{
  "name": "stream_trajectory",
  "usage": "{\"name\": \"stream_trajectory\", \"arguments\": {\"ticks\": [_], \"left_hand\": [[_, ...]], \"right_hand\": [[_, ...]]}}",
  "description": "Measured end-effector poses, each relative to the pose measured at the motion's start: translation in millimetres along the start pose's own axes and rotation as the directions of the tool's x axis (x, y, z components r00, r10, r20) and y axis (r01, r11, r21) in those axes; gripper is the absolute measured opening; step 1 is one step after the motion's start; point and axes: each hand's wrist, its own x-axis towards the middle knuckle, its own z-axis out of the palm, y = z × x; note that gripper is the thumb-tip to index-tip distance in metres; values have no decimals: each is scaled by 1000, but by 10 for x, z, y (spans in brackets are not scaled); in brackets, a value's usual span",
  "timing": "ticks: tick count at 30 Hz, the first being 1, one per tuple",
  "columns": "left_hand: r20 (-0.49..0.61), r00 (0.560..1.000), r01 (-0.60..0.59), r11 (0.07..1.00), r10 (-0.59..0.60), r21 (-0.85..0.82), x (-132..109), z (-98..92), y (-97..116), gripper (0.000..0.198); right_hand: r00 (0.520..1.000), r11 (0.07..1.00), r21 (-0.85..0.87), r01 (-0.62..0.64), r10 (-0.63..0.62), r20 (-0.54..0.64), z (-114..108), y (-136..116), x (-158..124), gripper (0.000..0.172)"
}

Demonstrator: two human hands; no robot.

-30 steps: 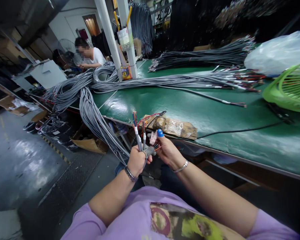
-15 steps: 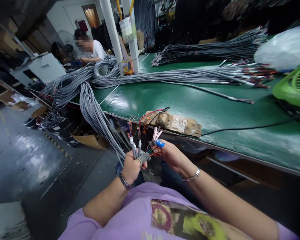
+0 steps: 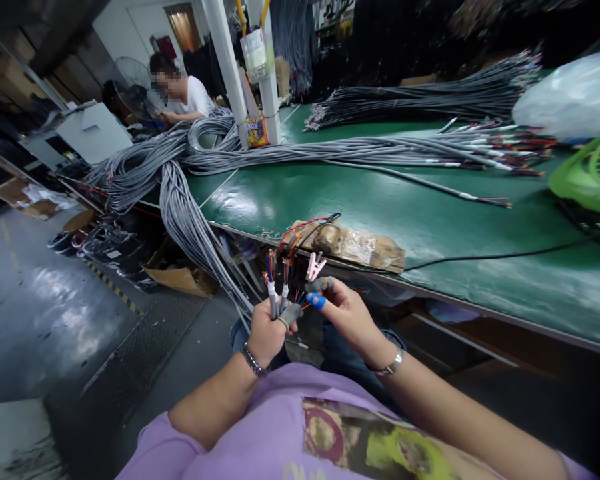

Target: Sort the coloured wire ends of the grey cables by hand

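My left hand (image 3: pixel 267 331) is closed in a fist round several grey cable ends (image 3: pixel 276 287), which stand upright with stripped coloured wires at their tips. A grey finger cot covers one of its fingers. My right hand (image 3: pixel 341 311) is beside it, its fingers wearing a blue cot and a grey cot, pinched on thin coloured wires (image 3: pixel 301 299) that fan out of one cable end. A pink clip (image 3: pixel 314 266) sticks up just above these fingers. Both hands are below the front edge of the green table (image 3: pixel 410 223).
A taped cardboard block (image 3: pixel 353 245) with red and black leads lies at the table edge. Long grey cable bundles (image 3: pixel 300 152) cross the table and hang off its left side. A green fan (image 3: pixel 591 173) and plastic bag (image 3: pixel 570 93) are right. Another person (image 3: pixel 180 97) sits far left.
My hands have dropped slightly and drawn closer together. My right fingers have shifted from near the pink clip down onto the fanned wire ends. The view has tilted a little.
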Motion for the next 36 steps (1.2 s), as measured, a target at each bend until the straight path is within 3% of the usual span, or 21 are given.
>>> {"name": "stream_trajectory", "arguments": {"ticks": [6, 8, 16, 24, 30, 36], "left_hand": [[9, 1000, -22, 1000, 22, -16, -1, -7, -18, 28], [6, 1000, -23, 999, 23, -30, -3, -1, -18, 29], [-66, 997, 21, 980, -34, -196, -21, 55, 13, 31], [-47, 998, 24, 981, -33, -190, -14, 47, -15, 25], [-72, 996, 32, 980, -47, -195, 5, 32, -4, 27], [-114, 992, 28, 977, -53, -210, 38, 28, 22, 27]], "right_hand": [[985, 962, 220, -159, 138, 107, 46, 21, -22, 36], [985, 954, 253, -163, 143, 94, 76, 25, -38, 35], [985, 948, 267, -172, 162, 58, 128, 33, -161, 36], [977, 934, 289, -207, 183, 108, 147, -26, -82, 33], [984, 957, 232, -175, 174, 24, 154, -12, -52, 31], [962, 925, 264, -274, 261, 81, 95, 59, -113, 25]]}}
